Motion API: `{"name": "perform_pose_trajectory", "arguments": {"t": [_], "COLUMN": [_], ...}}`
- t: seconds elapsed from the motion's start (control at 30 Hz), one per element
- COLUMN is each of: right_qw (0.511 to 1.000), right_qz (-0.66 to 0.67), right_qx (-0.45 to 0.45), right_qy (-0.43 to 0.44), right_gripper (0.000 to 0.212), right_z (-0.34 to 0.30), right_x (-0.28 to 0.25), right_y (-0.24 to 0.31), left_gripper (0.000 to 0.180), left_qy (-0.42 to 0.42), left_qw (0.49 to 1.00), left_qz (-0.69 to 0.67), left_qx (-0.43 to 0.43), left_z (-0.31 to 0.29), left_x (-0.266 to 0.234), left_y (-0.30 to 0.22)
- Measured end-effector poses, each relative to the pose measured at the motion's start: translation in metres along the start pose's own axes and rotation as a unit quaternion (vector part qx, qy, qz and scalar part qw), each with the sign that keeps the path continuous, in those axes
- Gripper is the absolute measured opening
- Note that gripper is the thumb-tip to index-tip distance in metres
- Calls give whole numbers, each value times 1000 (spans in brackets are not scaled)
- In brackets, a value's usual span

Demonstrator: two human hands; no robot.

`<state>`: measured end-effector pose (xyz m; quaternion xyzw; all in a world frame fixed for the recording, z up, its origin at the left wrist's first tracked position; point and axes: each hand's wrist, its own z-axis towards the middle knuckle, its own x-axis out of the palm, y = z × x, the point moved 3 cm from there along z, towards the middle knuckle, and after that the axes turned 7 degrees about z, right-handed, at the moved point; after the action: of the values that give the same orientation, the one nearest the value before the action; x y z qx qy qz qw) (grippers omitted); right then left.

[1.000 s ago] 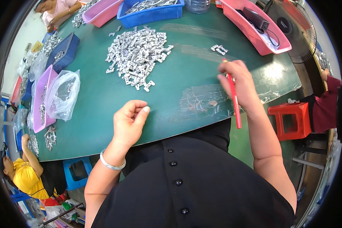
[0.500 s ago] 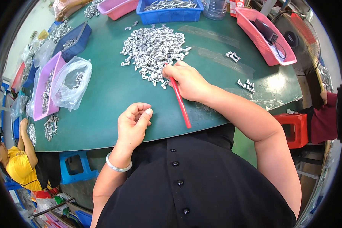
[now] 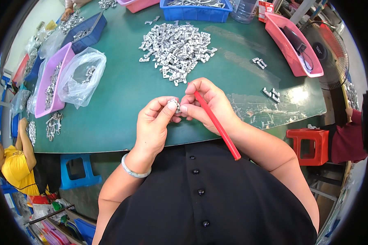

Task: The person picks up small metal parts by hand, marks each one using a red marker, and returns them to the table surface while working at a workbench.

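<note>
My left hand is closed, pinching a small silvery metal piece between thumb and fingers. Close against it on the right, my right hand has a long red pen-like stick lodged in its grip, slanting down toward my shirt. The right thumb and fingertips meet the metal piece, so its shape is mostly covered. Beyond both hands lies a heap of small metal parts, silvery with dark slots, on the green table.
Two little groups of parts lie to the right, near a pink basket with a black device. At left are a clear plastic bag, a purple tray and a blue bin. A blue bin stands beyond the heap.
My right hand has drawn back from the heap to my left hand, and the red stick came with it. A metal piece is now between my left fingers. The view has shifted slightly.
</note>
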<state>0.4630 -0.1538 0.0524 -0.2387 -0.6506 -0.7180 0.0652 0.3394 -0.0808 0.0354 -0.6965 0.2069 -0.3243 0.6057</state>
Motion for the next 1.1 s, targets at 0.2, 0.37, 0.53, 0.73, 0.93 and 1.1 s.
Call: {"name": "perform_pose_trajectory", "arguments": {"t": [0.2,0.37,0.53,0.73,0.93,1.1], "right_qw": [981,986,993,1000,997,996], "right_qz": [-137,-116,-83,-6,49,65], "right_qx": [-138,-121,-86,8,53,61], "right_qy": [-17,7,10,-15,-18,-30], "right_gripper": [18,19,21,24,26,26], "right_z": [-2,-4,-4,-7,-9,-10], "right_x": [-7,-1,-6,-7,-7,-8], "right_y": [6,7,0,-2,-1,-4], "left_gripper": [14,18,26,31,29,27], "left_qy": [70,84,94,86,79,74], "left_qw": [991,990,988,991,992,992], "left_qz": [-48,-14,52,67,57,2], "left_qx": [-102,-113,-110,-74,-80,-102], "left_z": [-4,-11,-12,-11,-12,-13], "left_x": [-3,-3,-2,-1,0,-2], "left_y": [-6,-5,-11,-11,-12,-10]}}
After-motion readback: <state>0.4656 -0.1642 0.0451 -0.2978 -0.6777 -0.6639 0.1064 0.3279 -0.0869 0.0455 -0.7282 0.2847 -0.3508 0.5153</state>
